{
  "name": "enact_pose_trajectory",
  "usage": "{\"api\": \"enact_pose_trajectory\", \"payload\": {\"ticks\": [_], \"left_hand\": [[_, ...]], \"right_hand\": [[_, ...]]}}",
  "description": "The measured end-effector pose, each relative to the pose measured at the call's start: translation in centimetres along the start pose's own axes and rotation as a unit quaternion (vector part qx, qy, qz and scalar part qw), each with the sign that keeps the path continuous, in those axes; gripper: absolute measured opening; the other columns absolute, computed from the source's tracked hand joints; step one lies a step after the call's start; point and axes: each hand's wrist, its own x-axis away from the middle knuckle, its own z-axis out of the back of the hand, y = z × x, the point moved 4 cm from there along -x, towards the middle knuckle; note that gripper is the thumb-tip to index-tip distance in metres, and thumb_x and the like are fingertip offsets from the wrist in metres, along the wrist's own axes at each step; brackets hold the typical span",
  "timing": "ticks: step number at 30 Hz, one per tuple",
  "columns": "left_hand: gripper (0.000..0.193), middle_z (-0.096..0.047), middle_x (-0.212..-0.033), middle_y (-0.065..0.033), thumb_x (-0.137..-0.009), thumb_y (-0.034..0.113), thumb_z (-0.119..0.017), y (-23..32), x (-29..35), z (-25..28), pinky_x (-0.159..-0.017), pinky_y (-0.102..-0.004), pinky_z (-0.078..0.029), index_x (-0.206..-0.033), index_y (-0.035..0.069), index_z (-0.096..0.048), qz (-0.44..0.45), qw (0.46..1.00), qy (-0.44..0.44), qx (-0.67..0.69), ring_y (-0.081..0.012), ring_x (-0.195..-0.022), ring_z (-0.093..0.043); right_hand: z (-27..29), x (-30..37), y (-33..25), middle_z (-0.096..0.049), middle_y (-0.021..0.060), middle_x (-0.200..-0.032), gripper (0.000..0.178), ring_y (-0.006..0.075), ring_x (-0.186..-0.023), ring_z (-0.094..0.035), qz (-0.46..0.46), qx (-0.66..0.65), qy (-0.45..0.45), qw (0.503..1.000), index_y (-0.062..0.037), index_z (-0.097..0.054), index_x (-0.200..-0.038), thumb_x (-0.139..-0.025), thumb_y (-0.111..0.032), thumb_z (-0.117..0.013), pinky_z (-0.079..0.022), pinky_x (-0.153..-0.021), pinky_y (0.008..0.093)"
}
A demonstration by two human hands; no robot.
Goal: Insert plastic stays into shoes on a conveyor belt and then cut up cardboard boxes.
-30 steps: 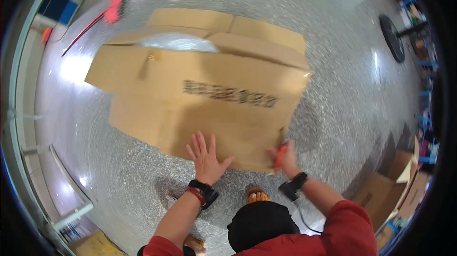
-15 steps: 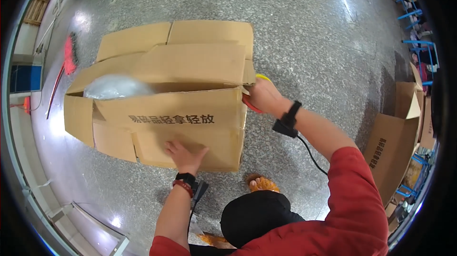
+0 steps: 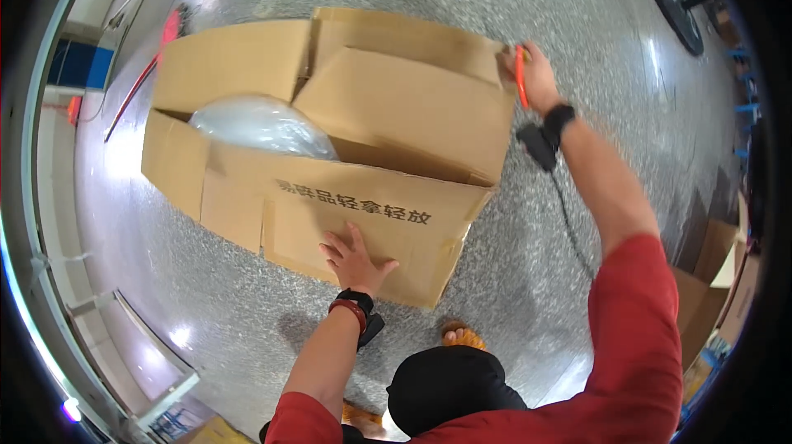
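A large brown cardboard box (image 3: 231,200) with printed lettering lies on the speckled floor in front of me, its top flaps partly spread. Clear plastic wrapping (image 3: 262,126) bulges out through the gap between them. My left hand (image 3: 359,266) rests on the near flap, palm down and fingers spread. At the far right corner of the box, my right hand (image 3: 541,81) is closed round scissors (image 3: 520,74); their orange handle shows, while the blades are hidden behind the cardboard and the hand.
A red broom (image 3: 169,30) lies beyond the box at the left. At the far right stands a black round base (image 3: 675,13). More cardboard boxes (image 3: 691,299) and blue metal frames (image 3: 745,107) line the right edge. My foot in an orange slipper (image 3: 464,337) is close to the box.
My right hand has moved with the scissors from the near right corner to the far right corner. The box appears turned and its far right flap lifted. My left hand stays on the near flap.
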Motion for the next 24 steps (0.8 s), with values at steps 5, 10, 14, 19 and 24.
{"api": "enact_pose_trajectory", "payload": {"ticks": [5, 10, 14, 19, 24], "left_hand": [[0.123, -0.003, -0.147, -0.0372, -0.062, 0.061, -0.075, -0.7, 0.1, 0.7, -0.109, -0.0608, -0.015, -0.150, 0.014, -0.003, 0.018, 1.000, -0.015, -0.019, -0.0593, -0.134, -0.006], [0.117, -0.005, -0.149, -0.0338, -0.064, 0.064, -0.072, -2.6, -0.5, -2.1, -0.105, -0.0598, -0.027, -0.151, 0.020, -0.007, -0.043, 0.996, 0.024, -0.070, -0.0570, -0.135, -0.012], [0.113, -0.011, -0.149, -0.0325, -0.066, 0.060, -0.074, 0.9, 1.6, 2.0, -0.104, -0.0599, -0.029, -0.150, 0.020, -0.011, -0.010, 0.999, 0.011, -0.048, -0.0555, -0.135, -0.011], [0.112, -0.009, -0.149, -0.0294, -0.063, 0.049, -0.080, -1.3, 1.4, 0.0, -0.102, -0.0623, -0.026, -0.149, 0.016, -0.015, -0.039, 0.994, 0.098, 0.008, -0.0519, -0.135, -0.015], [0.108, -0.025, -0.145, -0.0243, -0.066, 0.039, -0.081, -8.0, 1.8, -0.2, -0.101, -0.0566, -0.030, -0.145, 0.002, -0.017, 0.266, 0.880, 0.298, 0.256, -0.0401, -0.133, -0.028]], "right_hand": [[5.4, 14.8, -7.1, -0.051, -0.0009, -0.075, 0.041, 0.0068, -0.072, -0.052, 0.088, -0.164, -0.010, 0.982, -0.0022, -0.050, -0.123, -0.085, -0.007, -0.066, -0.050, -0.069, 0.0234], [-1.3, 26.3, -23.8, -0.062, 0.0137, -0.102, 0.038, 0.0291, -0.094, -0.062, 0.565, 0.055, -0.151, 0.809, -0.0125, -0.061, -0.109, -0.072, -0.014, -0.070, -0.051, -0.080, 0.0394], [-10.1, 18.8, -15.7, -0.059, 0.0165, -0.102, 0.033, 0.0340, -0.102, -0.056, 0.481, 0.125, -0.168, 0.851, -0.0130, -0.060, -0.106, -0.075, -0.017, -0.066, -0.045, -0.088, 0.0448], [-12.8, 15.0, -9.6, -0.058, 0.0135, -0.103, 0.049, 0.0338, -0.105, -0.054, 0.397, 0.119, -0.220, 0.883, -0.0135, -0.056, -0.117, -0.073, -0.024, -0.073, -0.041, -0.091, 0.0461], [-13.7, 14.7, -8.9, -0.056, 0.0151, -0.112, 0.057, 0.0333, -0.111, -0.052, 0.353, 0.131, -0.262, 0.889, -0.0119, -0.054, -0.119, -0.069, -0.025, -0.077, -0.041, -0.093, 0.0435]]}}
